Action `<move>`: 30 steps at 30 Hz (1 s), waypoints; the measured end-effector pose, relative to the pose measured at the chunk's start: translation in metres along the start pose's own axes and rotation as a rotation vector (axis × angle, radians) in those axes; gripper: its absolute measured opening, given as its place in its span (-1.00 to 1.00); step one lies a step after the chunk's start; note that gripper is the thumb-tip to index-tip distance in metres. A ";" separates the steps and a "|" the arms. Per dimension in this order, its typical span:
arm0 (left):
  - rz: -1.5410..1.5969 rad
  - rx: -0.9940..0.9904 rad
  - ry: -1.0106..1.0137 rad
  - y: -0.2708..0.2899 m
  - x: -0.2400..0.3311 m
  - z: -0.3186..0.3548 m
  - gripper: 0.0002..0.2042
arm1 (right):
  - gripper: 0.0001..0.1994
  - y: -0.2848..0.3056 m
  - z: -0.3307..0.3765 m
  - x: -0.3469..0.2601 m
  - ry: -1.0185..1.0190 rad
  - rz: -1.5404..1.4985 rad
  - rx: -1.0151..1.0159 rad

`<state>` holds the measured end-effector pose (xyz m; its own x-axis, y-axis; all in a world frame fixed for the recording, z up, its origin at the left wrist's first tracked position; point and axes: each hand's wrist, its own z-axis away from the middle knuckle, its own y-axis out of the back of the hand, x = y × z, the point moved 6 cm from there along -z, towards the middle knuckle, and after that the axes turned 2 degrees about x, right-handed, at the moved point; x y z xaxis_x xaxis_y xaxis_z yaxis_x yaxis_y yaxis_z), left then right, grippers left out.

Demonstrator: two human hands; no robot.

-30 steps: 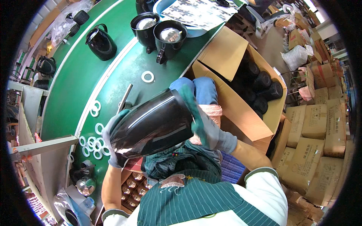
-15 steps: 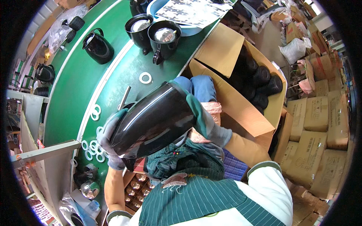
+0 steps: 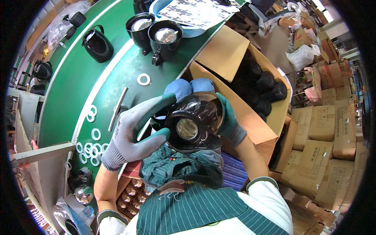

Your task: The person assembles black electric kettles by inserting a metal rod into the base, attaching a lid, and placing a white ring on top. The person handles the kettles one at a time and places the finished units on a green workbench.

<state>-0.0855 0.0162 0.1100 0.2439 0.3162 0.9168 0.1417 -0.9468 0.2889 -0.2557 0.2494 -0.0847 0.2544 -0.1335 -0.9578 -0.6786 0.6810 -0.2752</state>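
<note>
Black jug (image 3: 197,125) between green table (image 3: 72,92) and cartons (image 3: 311,162)

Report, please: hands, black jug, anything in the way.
Left hand open beside black jug, contact unclear. Right hand holding jug, opening toward camera. Metal bar nearby, not between hands and jug.

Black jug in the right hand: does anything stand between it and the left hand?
Nothing visible stands between the left hand and the black jug; the hand is open close beside it. Whether they touch is unclear. The right hand is on the jug's other side.
</note>
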 end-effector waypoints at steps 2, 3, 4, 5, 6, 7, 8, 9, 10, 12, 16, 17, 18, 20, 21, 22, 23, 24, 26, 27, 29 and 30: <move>-0.128 -0.041 -0.034 -0.011 0.011 -0.010 -0.40 | -0.06 -0.001 0.012 -0.007 0.222 0.464 -0.067; -0.081 -0.008 -0.010 -0.015 0.009 -0.012 -0.41 | -0.04 -0.010 0.015 -0.014 0.263 0.612 -0.093; -0.033 0.023 0.014 -0.019 0.006 -0.012 -0.42 | -0.05 -0.011 0.015 -0.017 0.177 0.494 -0.058; 0.003 0.048 0.036 -0.022 0.004 -0.013 -0.43 | -0.06 -0.011 0.017 -0.016 0.101 0.366 -0.019; -0.011 0.039 0.014 -0.025 0.005 -0.013 -0.43 | -0.07 -0.010 0.018 -0.014 0.026 0.238 0.019; -0.025 0.031 -0.008 -0.028 0.005 -0.014 -0.42 | -0.06 -0.008 0.021 -0.016 0.063 0.244 0.011; -0.043 0.022 -0.026 -0.031 0.006 -0.014 -0.42 | -0.06 -0.006 0.024 -0.018 0.102 0.245 0.001; -0.080 0.069 -0.049 -0.032 0.008 -0.013 -0.42 | -0.04 -0.004 0.028 -0.024 0.253 0.380 -0.055; -0.118 0.117 -0.072 -0.035 0.012 -0.012 -0.42 | -0.03 -0.002 0.030 -0.024 0.300 0.437 -0.069; -0.317 0.162 -0.184 -0.043 0.025 -0.011 -0.43 | 0.00 0.007 0.031 -0.021 0.289 0.477 -0.040; -0.804 0.158 -0.198 -0.076 0.065 -0.001 -0.33 | 0.00 0.003 0.053 -0.035 0.584 0.840 0.201; -0.845 0.222 -0.157 -0.085 0.064 0.001 -0.34 | 0.02 0.007 0.052 -0.016 0.591 0.649 0.208; -0.885 0.291 -0.118 -0.089 0.057 0.003 -0.35 | 0.01 0.000 0.051 -0.015 0.536 0.549 0.184; -0.812 0.376 -0.210 -0.082 0.056 -0.004 -0.38 | -0.06 -0.014 0.056 -0.015 0.342 0.250 0.098; -0.813 0.337 -0.255 -0.080 0.059 -0.006 -0.39 | -0.12 -0.020 0.060 -0.015 0.199 0.032 0.069; -0.814 0.298 -0.298 -0.077 0.063 -0.006 -0.39 | -0.18 -0.026 0.063 -0.016 0.062 -0.169 0.068; -0.762 0.270 -0.299 -0.075 0.066 -0.005 -0.39 | -0.26 -0.023 0.065 -0.016 0.103 0.015 0.004; -0.735 0.269 -0.340 -0.074 0.073 -0.005 -0.40 | -0.33 -0.022 0.067 -0.010 0.090 -0.048 -0.013; -0.632 0.223 -0.443 -0.075 0.077 -0.005 -0.47 | -0.44 -0.023 0.069 0.000 0.059 -0.173 -0.046; -0.623 0.262 -0.519 -0.079 0.077 -0.001 -0.55 | -0.45 -0.013 0.064 0.010 0.033 0.079 0.003; -0.504 0.380 -0.531 -0.085 0.064 0.013 -0.62 | -0.41 -0.030 0.060 0.018 0.030 -0.537 -0.192; -0.524 0.334 -0.546 -0.084 0.069 0.013 -0.66 | -0.39 -0.040 0.058 0.015 -0.008 -0.822 -0.287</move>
<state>-0.0681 0.1184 0.1455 0.4862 0.7777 0.3985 0.6235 -0.6282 0.4654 -0.1846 0.2623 -0.0833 0.7438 -0.4977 -0.4462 -0.4249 0.1633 -0.8904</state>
